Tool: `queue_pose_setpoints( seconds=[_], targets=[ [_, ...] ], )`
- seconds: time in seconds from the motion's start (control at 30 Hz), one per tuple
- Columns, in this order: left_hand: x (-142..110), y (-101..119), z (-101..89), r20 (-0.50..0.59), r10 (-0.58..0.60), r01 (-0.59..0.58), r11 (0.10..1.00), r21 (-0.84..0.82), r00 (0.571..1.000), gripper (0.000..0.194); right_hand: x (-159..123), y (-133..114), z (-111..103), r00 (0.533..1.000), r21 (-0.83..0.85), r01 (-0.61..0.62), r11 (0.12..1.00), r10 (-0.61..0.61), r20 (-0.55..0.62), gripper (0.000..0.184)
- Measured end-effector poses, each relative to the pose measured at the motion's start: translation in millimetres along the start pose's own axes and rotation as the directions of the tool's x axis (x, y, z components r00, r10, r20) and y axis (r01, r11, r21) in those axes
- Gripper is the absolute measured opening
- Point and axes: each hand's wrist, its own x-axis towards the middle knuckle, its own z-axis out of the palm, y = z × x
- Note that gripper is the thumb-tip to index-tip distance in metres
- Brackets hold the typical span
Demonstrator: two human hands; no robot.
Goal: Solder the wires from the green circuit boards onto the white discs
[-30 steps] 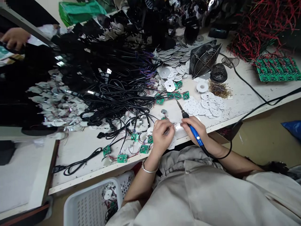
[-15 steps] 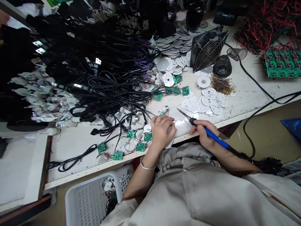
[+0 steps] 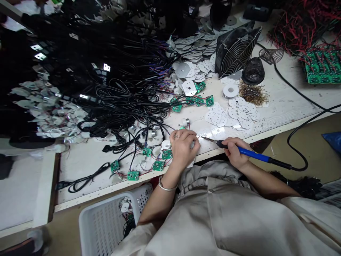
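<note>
Blue-handled soldering iron (image 3: 250, 153) sits in the right hand (image 3: 236, 153), held pen-style in a narrow, firm grip, its slim metal tip pointing left. Just beside that tip, the left hand (image 3: 182, 149) is bunched over a small silver piece (image 3: 192, 144) with thin coloured wires (image 3: 198, 137) nearby; the fingers hide most of it, so I cannot tell how firmly it is held or exactly what it is. Left of the iron lie small green circuit boards (image 3: 167, 154) among tangled black cables (image 3: 128, 103), while white perforated metal discs (image 3: 239, 112) lie just beyond it. Further beyond the iron stands a black wire-guarded fan (image 3: 234, 48).

The hot tip could burn the left fingers, since the two hands work so close together, or melt wire insulation if it drifts. A slip of the small piece could tear a thin wire from its joint. The iron's black cord (image 3: 298, 165) drops over the bench edge, and a snag there could jerk the tip off line. Cable loops could also catch a sleeve.
</note>
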Motion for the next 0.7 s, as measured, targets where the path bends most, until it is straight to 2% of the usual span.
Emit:
queue_pose_setpoints(
  seconds=[0.43, 0.7],
  targets=[
    [3.4, 2.5, -1.9, 0.059, -0.053, 0.053, 0.999, 0.006, 0.997, 0.012, 4.0, -4.2, 1.9, 0.996, -0.102, 0.084, 0.991, -0.079, 0.051, 0.028],
    [1.9, 1.9, -2.2, 0.05, -0.037, 0.037, 0.999, 0.005, 0.998, 0.011, 9.9, -14.7, 2.7, 0.985, -0.11, 0.163, 0.98, -0.155, 0.08, 0.025]
  ],
)
